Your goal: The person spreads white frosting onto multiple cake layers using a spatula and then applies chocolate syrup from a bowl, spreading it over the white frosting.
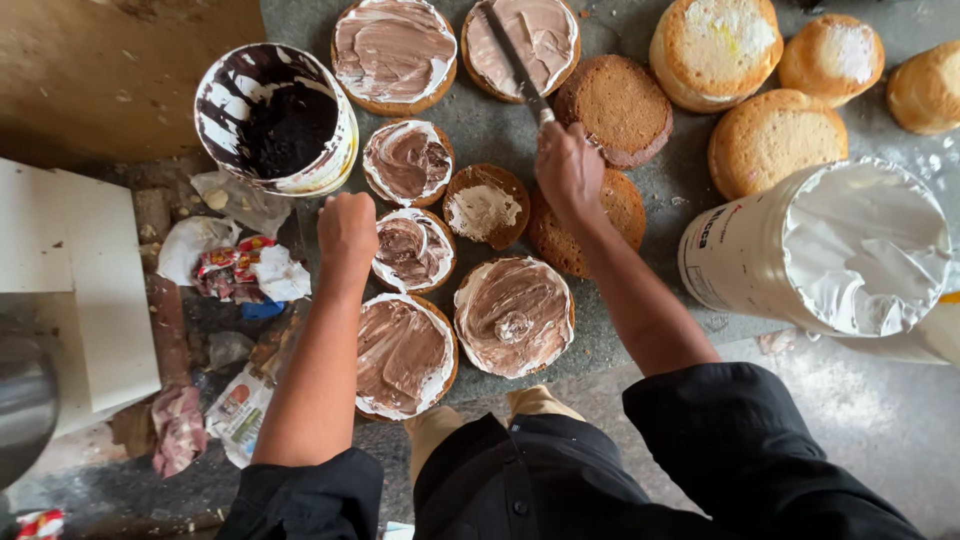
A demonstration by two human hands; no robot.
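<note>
My right hand (568, 168) grips a long spatula knife (512, 60) whose blade lies across a round cake layer (520, 40) spread with pale brown cream. My left hand (347, 230) is closed into a fist with nothing seen in it, beside a small frosted layer (415, 250). Several more round cake layers coated with white and chocolate cream lie around my hands, among them a large one (513, 315) and another (402, 355) near my body. One small layer (485, 205) carries only a white dab. Bare brown layers (618, 105) sit under my right hand.
A bucket of dark chocolate cream (275, 118) stands at the left. A large tub of white cream (820, 245) lies at the right. Plain golden sponge cakes (770, 140) sit at the upper right. Crumpled wrappers and paper (235, 265) litter the left, by a white box (70, 280).
</note>
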